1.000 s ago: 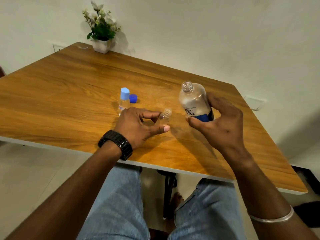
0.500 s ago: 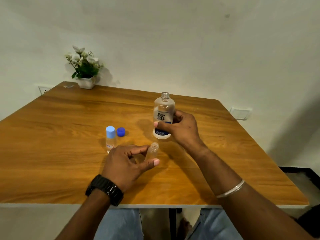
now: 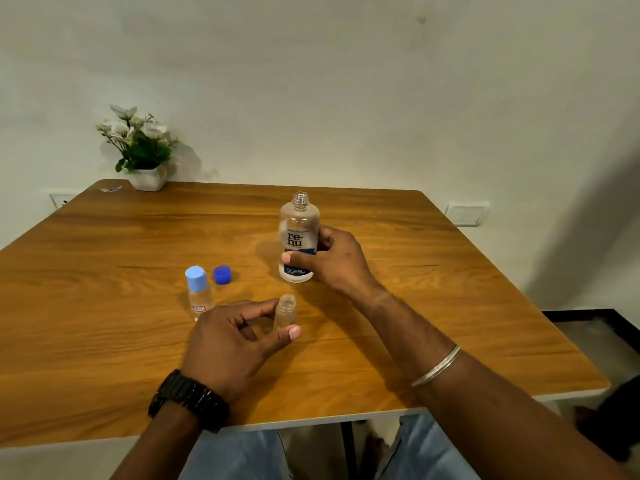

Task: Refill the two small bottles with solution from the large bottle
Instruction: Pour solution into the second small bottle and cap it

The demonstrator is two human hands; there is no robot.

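The large clear bottle (image 3: 298, 233), uncapped and labelled in blue, stands upright on the wooden table (image 3: 104, 271) with my right hand (image 3: 332, 261) wrapped round its lower half. My left hand (image 3: 235, 344) pinches a small uncapped clear bottle (image 3: 286, 311) between thumb and forefinger; it stands upright in front of the large one. A second small bottle (image 3: 199, 292) with a light blue cap stands just left of my left hand. A dark blue cap (image 3: 222, 274) lies beside it.
A white pot of artificial flowers (image 3: 143, 150) sits at the table's far left corner against the wall. A small clear scrap (image 3: 110, 189) lies near it. The table's near edge runs just above my knees.
The view has tilted up, away from my lap. The large bottle has gone from tilted and lifted to upright on the table, farther from me. My left hand keeps its hold on the small bottle.
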